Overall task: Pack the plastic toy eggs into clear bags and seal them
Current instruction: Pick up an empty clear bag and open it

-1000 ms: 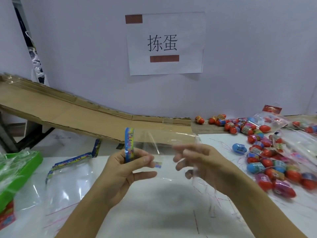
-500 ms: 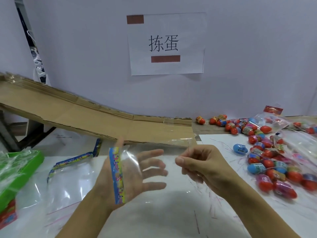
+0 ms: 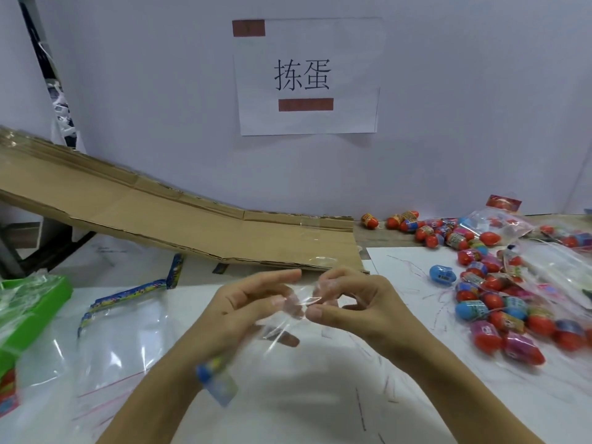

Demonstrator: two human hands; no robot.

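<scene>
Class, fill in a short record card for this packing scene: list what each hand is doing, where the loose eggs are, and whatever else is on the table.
Left hand: pinches the clear bag at its open edge
Right hand: pinches the same edge, beside the left
Bag contents: no eggs visible inside
Bag header strip: coloured, hanging low over the left wrist
Loose toy eggs: piled at the right of the table
Spare bags: flat at the left
Cardboard: sloping sheet behind
Wall sign: white paper, two characters
</scene>
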